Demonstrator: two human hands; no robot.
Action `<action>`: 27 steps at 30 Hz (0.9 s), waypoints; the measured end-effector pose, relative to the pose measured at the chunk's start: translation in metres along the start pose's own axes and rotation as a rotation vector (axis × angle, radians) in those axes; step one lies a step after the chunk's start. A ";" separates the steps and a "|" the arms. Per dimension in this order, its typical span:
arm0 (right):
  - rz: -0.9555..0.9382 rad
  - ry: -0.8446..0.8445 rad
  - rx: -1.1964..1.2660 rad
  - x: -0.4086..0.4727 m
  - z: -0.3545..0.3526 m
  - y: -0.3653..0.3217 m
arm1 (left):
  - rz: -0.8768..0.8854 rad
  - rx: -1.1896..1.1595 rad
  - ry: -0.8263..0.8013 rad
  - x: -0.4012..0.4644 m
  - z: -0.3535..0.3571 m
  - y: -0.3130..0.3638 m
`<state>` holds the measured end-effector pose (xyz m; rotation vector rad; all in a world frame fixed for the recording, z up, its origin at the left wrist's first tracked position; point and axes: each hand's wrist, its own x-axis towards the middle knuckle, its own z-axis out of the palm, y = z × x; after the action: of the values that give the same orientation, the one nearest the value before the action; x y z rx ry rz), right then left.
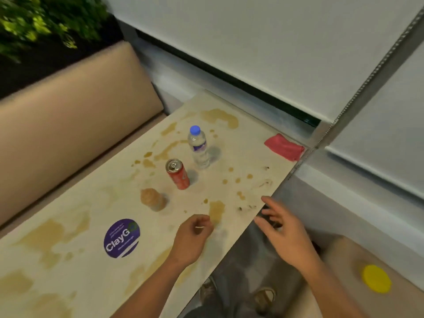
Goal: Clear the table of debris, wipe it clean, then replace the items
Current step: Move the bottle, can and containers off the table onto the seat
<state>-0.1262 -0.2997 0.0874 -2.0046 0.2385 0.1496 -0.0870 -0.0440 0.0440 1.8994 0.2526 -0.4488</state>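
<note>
A: Three items standing on the surface (229, 134): water bottle (198, 146), red can (177, 173) just beside it, a blurred brownish lidded cup (153, 199) nearer. All upright, none lifted off yet

B: Debris?

A: Dark crumbs (266, 168) and smears along the near right edge. Tan spill stains (220, 117) spread over most of the top, far end to near corner. Purple round sticker (121, 238) flat near the left hand

B: Cloth?

A: Pink cloth (284, 146) folded at the far right corner, untouched, well apart from both hands

B: Hands?

A: Left hand (195, 235) over the near edge, fingers curled in; looks like a small pale scrap pinched in the grip, too blurred to confirm. Right hand (282, 228) off the edge beside the crumbs, fingers spread, holding nothing

B: Progress estimate?

A: Early. Judged as debris pick-up under way. Wiping not begun, since stains look intact everywhere. Left to do: remaining crumbs, moving bottle, can and cup off, wiping, replacing them

B: Other?

A: Beige bench (68, 115) behind; yellow disc (376, 278) on the seat at lower right
</note>
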 end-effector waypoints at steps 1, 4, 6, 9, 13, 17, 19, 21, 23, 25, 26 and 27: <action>-0.017 -0.032 0.000 0.009 0.011 -0.013 | -0.015 0.002 0.049 0.000 -0.014 -0.004; -0.091 -0.074 -0.021 0.037 0.048 -0.045 | -0.084 0.015 0.169 0.005 -0.053 -0.017; -0.116 -0.120 -0.040 0.057 0.072 -0.061 | -0.148 0.018 0.238 0.010 -0.075 -0.023; -0.125 -0.199 -0.098 0.087 0.107 -0.079 | -0.186 0.034 0.334 0.025 -0.103 -0.029; -0.142 -0.261 -0.157 0.117 0.140 -0.103 | -0.180 0.063 0.374 0.055 -0.133 -0.040; -0.139 -0.302 -0.217 0.150 0.171 -0.110 | -0.131 0.100 0.331 0.078 -0.147 -0.043; -0.114 -0.302 -0.227 0.175 0.188 -0.092 | -0.099 0.120 0.288 0.084 -0.149 -0.041; -0.082 -0.308 -0.218 0.189 0.199 -0.088 | -0.054 0.150 0.246 0.086 -0.147 -0.039; -0.025 -0.285 -0.209 0.186 0.201 -0.106 | -0.019 0.162 0.251 0.088 -0.146 -0.039; -0.004 -0.249 -0.207 0.188 0.204 -0.108 | -0.002 0.159 0.276 0.089 -0.146 -0.041; -0.003 -0.230 -0.210 0.189 0.206 -0.106 | 0.005 0.161 0.281 0.090 -0.147 -0.043; 0.001 -0.206 -0.205 0.188 0.208 -0.106 | 0.015 0.160 0.277 0.091 -0.147 -0.044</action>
<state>0.0810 -0.0866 0.0507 -2.1731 0.0955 0.3920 0.0058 0.1058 0.0142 2.1189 0.3942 -0.1982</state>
